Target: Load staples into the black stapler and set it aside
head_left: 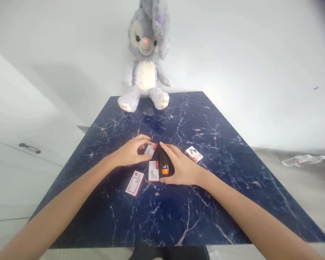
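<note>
My left hand (132, 151) has its thumb and fingertips closed at the ends of a small white-and-red box (151, 149). Thumb and fingers of my right hand (182, 166) curve around a long black device (162, 159) with an orange button (165, 171), which lies on the table; its exact kind is unclear. A second white-and-red box (153, 171) lies flat against the device's left side, below the first. A third box (134, 183) rests at an angle farther left. Behind my right hand, partly covered by it, sits a box (194, 154) with a dark picture on it.
The dark blue marbled table (162, 216) stands by a white wall. A grey plush rabbit (146, 72) sits on its far edge. A drawer handle (29, 148) is at left, and clear plastic packaging (303, 160) lies on the floor at right.
</note>
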The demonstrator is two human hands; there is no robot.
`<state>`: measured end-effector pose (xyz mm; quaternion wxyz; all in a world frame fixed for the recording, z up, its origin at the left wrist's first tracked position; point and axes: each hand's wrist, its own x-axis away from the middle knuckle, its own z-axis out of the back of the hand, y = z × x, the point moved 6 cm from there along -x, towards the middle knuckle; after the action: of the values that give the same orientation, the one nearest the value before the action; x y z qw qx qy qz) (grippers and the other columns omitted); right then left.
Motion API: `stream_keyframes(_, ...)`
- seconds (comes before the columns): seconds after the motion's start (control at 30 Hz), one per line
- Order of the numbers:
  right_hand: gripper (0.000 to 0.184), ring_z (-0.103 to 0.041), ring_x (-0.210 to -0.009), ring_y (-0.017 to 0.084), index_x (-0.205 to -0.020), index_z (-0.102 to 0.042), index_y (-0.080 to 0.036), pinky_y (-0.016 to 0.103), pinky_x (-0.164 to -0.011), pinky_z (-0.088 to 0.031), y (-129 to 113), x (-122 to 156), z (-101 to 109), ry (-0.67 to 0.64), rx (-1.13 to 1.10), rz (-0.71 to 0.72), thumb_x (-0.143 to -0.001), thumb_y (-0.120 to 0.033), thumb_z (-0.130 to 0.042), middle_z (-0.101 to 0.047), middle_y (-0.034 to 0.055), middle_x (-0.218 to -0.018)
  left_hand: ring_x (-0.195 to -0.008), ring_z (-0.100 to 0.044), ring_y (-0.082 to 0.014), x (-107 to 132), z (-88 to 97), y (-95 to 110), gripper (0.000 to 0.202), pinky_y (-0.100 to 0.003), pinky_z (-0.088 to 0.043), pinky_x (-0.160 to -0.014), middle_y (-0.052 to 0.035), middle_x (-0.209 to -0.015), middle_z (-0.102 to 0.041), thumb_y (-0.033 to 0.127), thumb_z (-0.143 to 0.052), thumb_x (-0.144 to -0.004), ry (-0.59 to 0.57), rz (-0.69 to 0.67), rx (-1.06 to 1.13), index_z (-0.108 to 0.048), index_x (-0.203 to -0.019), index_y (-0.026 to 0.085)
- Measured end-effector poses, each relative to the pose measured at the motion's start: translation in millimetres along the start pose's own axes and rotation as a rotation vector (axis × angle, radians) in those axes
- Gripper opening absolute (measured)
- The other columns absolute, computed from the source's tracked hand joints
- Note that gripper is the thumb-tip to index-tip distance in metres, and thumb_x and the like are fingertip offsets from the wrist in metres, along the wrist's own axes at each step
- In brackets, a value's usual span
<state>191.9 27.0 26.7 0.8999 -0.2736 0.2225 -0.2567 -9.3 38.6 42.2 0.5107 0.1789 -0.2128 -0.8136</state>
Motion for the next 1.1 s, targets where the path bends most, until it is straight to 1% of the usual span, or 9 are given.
stream_keyframes(0.1, 0.122, -0.040, -0.139, 0.039, -0.162, -0.008, -0.025, 0.056, -0.112, -0.040, 0.7, 0.7, -0.4, -0.006, -0.001, 0.004, -0.068, -0.047, -0.083, -0.034, 0.0181, -0.154, -0.123, -0.057, -0.0297, -3.1, -2.3, 4.4, 0.068, -0.048, -0.048, -0.103, -0.0132, -0.154, -0.042, 0.041, -0.075, -0.079, -0.073, -0.058, 0.002, -0.053, -0.141, 0.027)
stream_keyframes(0.2, 0.123, -0.040, -0.139, 0.038, -0.162, -0.008, -0.025, 0.054, -0.113, -0.040, 1.0, 1.1, 0.1, -0.004, -0.005, 0.007, -0.067, -0.045, -0.083, -0.034, 0.0175, -0.154, -0.127, -0.055, -0.0310, -7.3, -1.9, 6.3, 0.062, -0.051, -0.044, -0.107, -0.0116, -0.139, -0.058, 0.036, -0.075, -0.078, -0.087, -0.080, -0.053, -0.057, -0.137, 0.025)
stream_keyframes(0.3, 0.122, -0.039, -0.140, 0.038, -0.162, -0.008, -0.025, 0.055, -0.113, -0.039, 1.0, 1.4, 0.4, -0.005, -0.006, 0.010, -0.068, -0.047, -0.082, -0.033, 0.0178, -0.155, -0.115, -0.061, -0.0285, -3.9, 13.4, 7.2, 0.055, -0.048, -0.048, -0.100, -0.0098, -0.125, -0.065, 0.038, -0.073, -0.080, 0.038, 0.010, -0.070, -0.059, -0.132, 0.025)
stream_keyframes(0.4, 0.122, -0.038, -0.140, 0.039, -0.162, -0.008, -0.025, 0.056, -0.112, -0.040, 1.5, 1.8, 0.0, -0.009, 0.003, 0.007, -0.068, -0.048, -0.082, -0.032, 0.0188, -0.155, -0.116, -0.060, -0.0284, 13.8, 25.8, 21.9, 0.060, -0.046, -0.048, -0.100, -0.0101, -0.129, -0.062, 0.043, -0.073, -0.080, 0.131, 0.048, -0.061, -0.055, -0.134, 0.025)
stream_keyframes(0.47, 0.122, -0.038, -0.140, 0.039, -0.162, -0.007, -0.025, 0.056, -0.111, -0.040, 1.9, 2.2, -0.7, -0.015, 0.010, 0.009, -0.068, -0.048, -0.083, -0.032, 0.0192, -0.156, -0.117, -0.058, -0.0287, 26.9, 19.2, 36.9, 0.060, -0.045, -0.048, -0.100, -0.0101, -0.129, -0.061, 0.043, -0.075, -0.078, 0.074, 0.031, -0.062, -0.055, -0.132, 0.026)
stream_keyframes(0.57, 0.123, -0.035, -0.143, 0.039, -0.162, -0.006, -0.023, 0.056, -0.113, -0.038, 3.1, 3.0, -1.7, -0.029, 0.020, 0.003, -0.069, -0.047, -0.082, -0.029, 0.0197, -0.157, -0.117, -0.056, -0.0308, 39.6, -6.5, 55.7, 0.058, -0.046, -0.047, -0.098, -0.0104, -0.126, -0.061, 0.042, -0.081, -0.071, -0.066, -0.029, -0.068, -0.059, -0.122, 0.025)
stream_keyframes(0.73, 0.125, -0.026, -0.148, 0.039, -0.162, 0.001, -0.022, 0.055, -0.116, -0.034, 3.4, 3.4, -1.9, -0.068, 0.029, 0.023, -0.070, -0.044, -0.081, -0.023, 0.0203, -0.162, -0.109, -0.057, -0.0297, 38.5, -34.5, 57.8, 0.042, -0.043, -0.048, -0.090, -0.0078, -0.115, -0.064, 0.036, -0.082, -0.070, -0.067, 0.021, -0.028, -0.058, -0.102, 0.023)
stream_keyframes(0.87, 0.125, -0.033, -0.144, 0.038, -0.162, 0.001, -0.024, 0.054, -0.113, -0.038, 4.8, 3.3, -1.2, -0.076, -0.003, 0.022, -0.070, -0.043, -0.081, -0.032, 0.0192, -0.158, -0.102, -0.058, -0.0287, 37.7, -36.2, 58.6, 0.039, -0.042, -0.046, -0.087, -0.0071, -0.106, -0.065, 0.039, -0.081, -0.072, -0.007, 0.050, -0.032, -0.057, -0.099, 0.022)
stream_keyframes(1.1, 0.123, -0.034, -0.143, 0.038, -0.162, 0.001, -0.027, 0.053, -0.111, -0.039, 7.5, 6.0, 2.3, -0.110, -0.031, 0.004, -0.069, -0.033, -0.079, -0.028, 0.0172, -0.160, -0.105, -0.057, -0.0305, 42.5, -39.1, 58.9, 0.048, -0.044, -0.047, -0.087, -0.0083, -0.110, -0.064, 0.044, -0.081, -0.071, 0.038, 0.122, -0.046, -0.058, -0.108, 0.023)
